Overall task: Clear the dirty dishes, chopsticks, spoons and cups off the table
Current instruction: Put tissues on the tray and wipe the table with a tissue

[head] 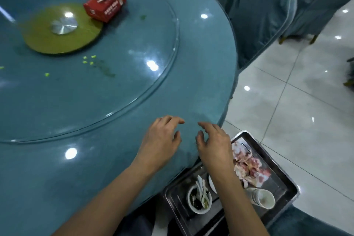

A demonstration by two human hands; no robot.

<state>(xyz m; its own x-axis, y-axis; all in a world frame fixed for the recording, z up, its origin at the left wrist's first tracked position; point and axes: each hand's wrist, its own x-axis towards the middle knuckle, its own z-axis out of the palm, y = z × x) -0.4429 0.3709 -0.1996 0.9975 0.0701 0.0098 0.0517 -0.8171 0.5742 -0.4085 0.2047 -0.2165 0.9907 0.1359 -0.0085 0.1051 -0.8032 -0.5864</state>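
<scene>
Below my forearms, the rectangular stainless-steel tray (pixel 279 180) sits lower than the worktop's edge. It holds a small white bowl (pixel 199 202) with white ceramic spoons (pixel 202 188) standing in it, a stack of white cups (pixel 263 198) lying on its side, and a heap of pinkish food scraps (pixel 249 166). My left hand (pixel 162 140) and right hand (pixel 214 143) are near each other over the round, teal-clothed worktop (pixel 201 82), fingers spread and loosely bent, holding nothing. Farther in, on the clear glass turntable (pixel 134 53), lie a red cardboard tissue box (pixel 105 4) and scattered green crumbs (pixel 89 60).
</scene>
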